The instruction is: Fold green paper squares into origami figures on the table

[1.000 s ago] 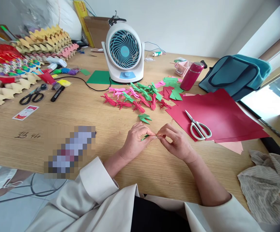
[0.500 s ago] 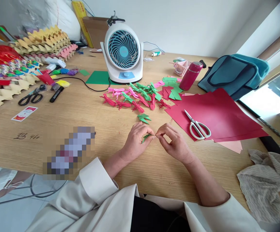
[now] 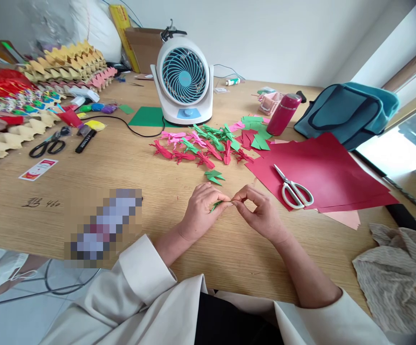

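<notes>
My left hand (image 3: 204, 211) is closed in a pinch round a small piece of folded green paper (image 3: 215, 206), most of it hidden by the fingers. Against it, fingertip to fingertip, my right hand (image 3: 260, 211) pinches too; what it grips at the tip is too small to make out clearly. Just beyond lies a folded green paper piece (image 3: 214, 177). Farther back is a pile of folded paper figures in red (image 3: 205, 160), pink (image 3: 175, 138) and green (image 3: 213, 136). White-handled scissors (image 3: 294, 188) rest on red paper sheets (image 3: 332, 172) to the right.
A white fan (image 3: 184, 81) stands behind the pile. A red bottle (image 3: 283, 115) and a teal bag (image 3: 348, 112) are at the back right. A crumpled cloth (image 3: 391, 273) lies right. Black scissors (image 3: 48, 146), a marker (image 3: 85, 141) and egg trays (image 3: 64, 62) are on the left.
My hands stay pinched together in nearly the same place. At the far left edge, another person's hand and sleeve have come further into view.
</notes>
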Tool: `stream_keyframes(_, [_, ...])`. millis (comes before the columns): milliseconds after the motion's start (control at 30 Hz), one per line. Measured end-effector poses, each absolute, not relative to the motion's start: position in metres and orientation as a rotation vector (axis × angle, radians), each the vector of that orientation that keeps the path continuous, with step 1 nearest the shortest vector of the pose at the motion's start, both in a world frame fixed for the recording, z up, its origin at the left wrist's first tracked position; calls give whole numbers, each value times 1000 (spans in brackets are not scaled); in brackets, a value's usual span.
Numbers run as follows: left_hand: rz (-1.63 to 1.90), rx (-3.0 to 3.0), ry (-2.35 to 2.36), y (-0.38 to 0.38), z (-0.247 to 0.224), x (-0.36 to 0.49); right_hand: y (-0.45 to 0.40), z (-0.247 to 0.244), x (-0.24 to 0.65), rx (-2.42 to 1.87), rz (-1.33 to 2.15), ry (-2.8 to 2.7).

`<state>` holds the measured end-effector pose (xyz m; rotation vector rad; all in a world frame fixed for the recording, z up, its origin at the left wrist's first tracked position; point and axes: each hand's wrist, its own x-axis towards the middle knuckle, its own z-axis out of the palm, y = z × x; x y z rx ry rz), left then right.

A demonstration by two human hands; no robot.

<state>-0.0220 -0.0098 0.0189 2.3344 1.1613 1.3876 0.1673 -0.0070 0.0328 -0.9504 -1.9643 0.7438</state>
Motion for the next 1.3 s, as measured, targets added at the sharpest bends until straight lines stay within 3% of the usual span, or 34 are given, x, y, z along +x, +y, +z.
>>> stream_keyframes(500, [1326,2198,1078,-9,23,-21,-8,29,166,-890,638,-2010])
stream_keyframes(833, [1363,1800,1025,-8,18,-18,-7,19,156,-1009,928,-1989])
stream_keyframes(1033, [1273,1494,894,-6,21,-22,-5,10,155,-961,1428,-1688])
stream_keyframes(1300, [1177,1257,774,1,7,-26,-3,13,156,-824,1739,-1364])
